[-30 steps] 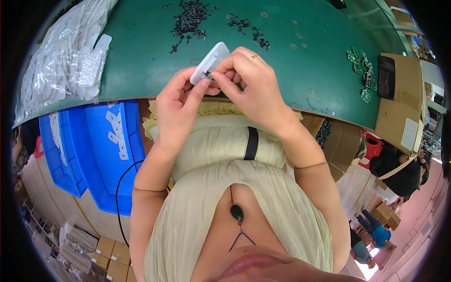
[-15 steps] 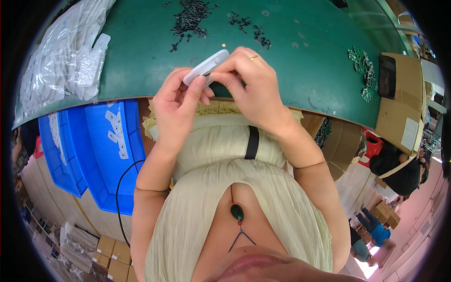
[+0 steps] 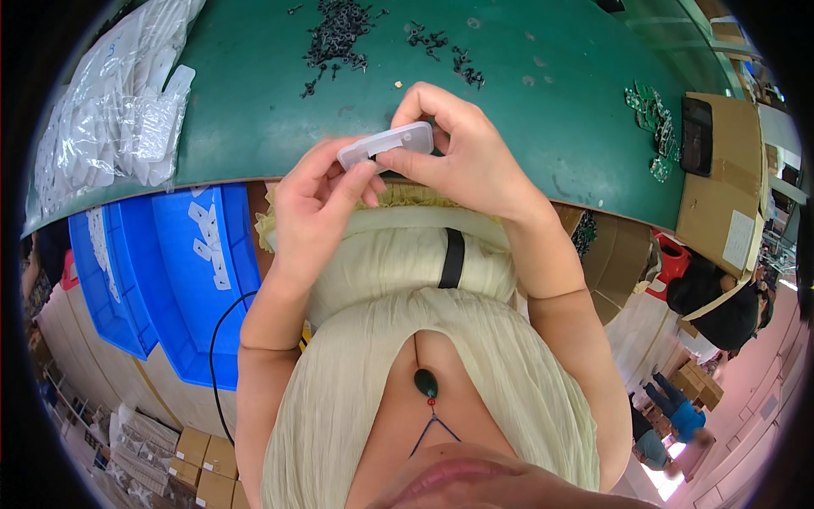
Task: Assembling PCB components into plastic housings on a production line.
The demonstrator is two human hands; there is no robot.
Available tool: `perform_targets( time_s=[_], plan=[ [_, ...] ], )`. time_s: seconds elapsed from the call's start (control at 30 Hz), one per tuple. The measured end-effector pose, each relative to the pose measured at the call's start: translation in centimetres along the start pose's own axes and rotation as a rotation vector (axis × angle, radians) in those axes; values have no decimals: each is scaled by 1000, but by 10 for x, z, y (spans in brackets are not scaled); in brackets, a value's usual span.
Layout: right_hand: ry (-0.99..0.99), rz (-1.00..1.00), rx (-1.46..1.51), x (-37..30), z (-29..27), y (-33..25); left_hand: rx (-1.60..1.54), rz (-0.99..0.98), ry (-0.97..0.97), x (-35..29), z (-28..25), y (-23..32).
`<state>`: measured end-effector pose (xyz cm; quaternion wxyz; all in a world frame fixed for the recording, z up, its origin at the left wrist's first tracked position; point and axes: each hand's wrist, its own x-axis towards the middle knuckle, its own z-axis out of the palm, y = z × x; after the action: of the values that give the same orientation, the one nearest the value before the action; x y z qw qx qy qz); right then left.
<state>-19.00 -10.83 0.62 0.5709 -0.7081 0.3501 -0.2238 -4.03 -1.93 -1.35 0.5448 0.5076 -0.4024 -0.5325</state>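
Observation:
Just above the near edge of the green table, both hands hold a translucent white plastic casing (image 3: 392, 142), long with rounded ends. My left hand (image 3: 326, 182) pinches its left end between thumb and fingers. My right hand (image 3: 462, 153) grips the right part, with its thumb pressed on the near side. A small dark piece shows by the thumbs, too small to name. Beyond the hands lies a heap of small black parts (image 3: 339, 38), with smaller clusters of them (image 3: 428, 40) to its right.
Clear plastic bags of white pieces (image 3: 127, 110) lie on the table's left. Blue bins (image 3: 182, 288) with white casings stand below the edge. Green circuit boards (image 3: 653, 119), a black tray (image 3: 698, 136) and a cardboard box (image 3: 725, 187) are at the right. A black cable (image 3: 214, 348) hangs beside my left arm.
The casing has turned to lie more level, its right end lower and further right. My right hand has shifted its grip, with the thumb now along the casing's near side.

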Motion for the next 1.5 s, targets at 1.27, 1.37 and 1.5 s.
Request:
perform_targets(
  time_s=[1.27, 1.37, 1.5],
  plan=[
    [433, -325, -816, 41, -31, 30, 55, -558, 1283, -120, -347, -258],
    [402, -231, -530, 35, -24, 22, 252, -734, 1282, -125, -344, -255],
    [379, -260, -493, 30, -26, 15, 1094, -337, 1559, -87, -311, -192]
  ],
)
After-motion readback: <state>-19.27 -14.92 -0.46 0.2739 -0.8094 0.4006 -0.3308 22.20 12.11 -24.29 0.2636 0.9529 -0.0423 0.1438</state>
